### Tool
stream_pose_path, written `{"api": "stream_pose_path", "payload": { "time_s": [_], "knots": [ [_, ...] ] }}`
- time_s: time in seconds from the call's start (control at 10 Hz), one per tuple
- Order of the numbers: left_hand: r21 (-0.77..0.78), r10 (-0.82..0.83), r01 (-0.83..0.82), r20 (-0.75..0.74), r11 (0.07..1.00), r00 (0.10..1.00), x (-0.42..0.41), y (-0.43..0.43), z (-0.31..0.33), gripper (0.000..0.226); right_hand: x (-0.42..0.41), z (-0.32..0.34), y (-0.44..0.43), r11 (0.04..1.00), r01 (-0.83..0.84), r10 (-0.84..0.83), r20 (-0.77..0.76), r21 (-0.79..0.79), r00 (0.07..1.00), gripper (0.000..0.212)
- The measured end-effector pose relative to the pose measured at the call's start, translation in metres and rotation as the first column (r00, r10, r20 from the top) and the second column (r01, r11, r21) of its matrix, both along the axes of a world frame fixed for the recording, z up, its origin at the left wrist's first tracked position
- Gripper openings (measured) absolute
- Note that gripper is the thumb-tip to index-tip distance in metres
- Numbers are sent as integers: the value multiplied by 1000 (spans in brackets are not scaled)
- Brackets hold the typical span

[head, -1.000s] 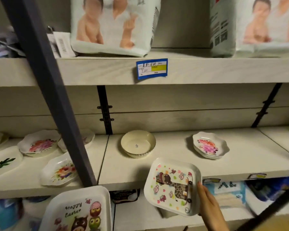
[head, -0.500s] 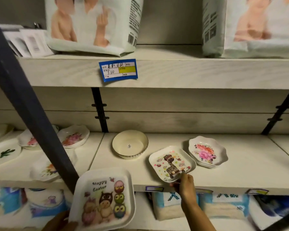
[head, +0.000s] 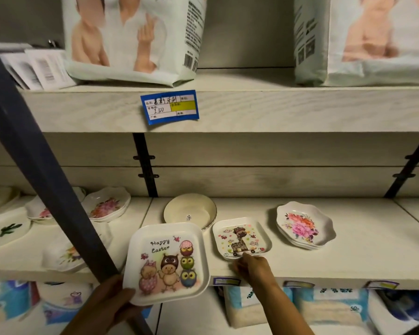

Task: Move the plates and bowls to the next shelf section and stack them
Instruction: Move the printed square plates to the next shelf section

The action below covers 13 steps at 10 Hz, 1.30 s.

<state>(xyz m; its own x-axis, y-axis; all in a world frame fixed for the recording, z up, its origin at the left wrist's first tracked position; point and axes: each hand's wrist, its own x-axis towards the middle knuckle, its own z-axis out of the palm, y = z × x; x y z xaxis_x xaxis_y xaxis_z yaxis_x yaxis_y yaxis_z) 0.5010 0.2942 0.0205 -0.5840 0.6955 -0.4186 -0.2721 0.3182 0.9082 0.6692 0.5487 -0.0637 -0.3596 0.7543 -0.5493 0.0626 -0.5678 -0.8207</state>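
My left hand [head: 111, 301] grips the lower left corner of a square "Happy Easter" owl plate [head: 167, 263], held tilted in front of the shelf edge. My right hand [head: 250, 267] pinches the near rim of a square giraffe plate [head: 241, 238] that lies flat on the right shelf section. Behind it stands a cream bowl [head: 190, 210]. To its right sits a small stack of scalloped flower plates [head: 304, 226]. On the left section lie more flower plates [head: 107, 205] and a leaf plate [head: 6, 229].
A dark diagonal post [head: 46, 180] crosses the left section and hides some plates. Diaper packs [head: 136, 37] stand on the upper shelf above a blue price tag [head: 169, 107]. Packaged goods fill the lower shelf. The shelf surface [head: 373, 238] continues to the right.
The giraffe plate came down from the air onto the right shelf section beside the bowl. The owl plate rose and moved right in my left hand.
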Motion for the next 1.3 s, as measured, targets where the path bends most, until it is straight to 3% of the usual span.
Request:
{"api": "stream_pose_path", "payload": {
  "time_s": [0.1,0.2,0.3,0.4,0.5,0.6,0.8,1.0,1.3],
  "knots": [
    [40,-7,7,5,999,1000,6,10,12,19,6,12,4,994,-106,108,53,-25,993,14],
    [14,19,-19,8,1000,1000,8,21,17,18,16,26,6,975,-218,223,143,-50,964,27],
    [-1,92,-92,66,996,994,11,30,19,18,28,45,3,913,-396,332,386,97,861,44],
    [-14,46,-46,18,999,999,18,41,22,18,39,78,-14,843,-419,292,367,338,883,49],
    [25,-8,8,-6,1000,1000,27,52,25,17,44,108,-40,710,-547,394,395,442,830,37],
    [48,-29,27,36,998,999,36,64,29,20,42,112,-48,592,-597,341,502,542,795,31],
    [92,-118,107,125,990,985,46,85,25,14,46,98,-34,515,-629,123,676,583,727,13],
    [81,-108,102,74,991,991,43,103,27,16,42,81,19,542,-587,-3,700,601,714,21],
    [91,-98,93,55,991,994,28,108,22,20,26,50,58,552,-663,-61,818,505,572,24]
  ]
}}
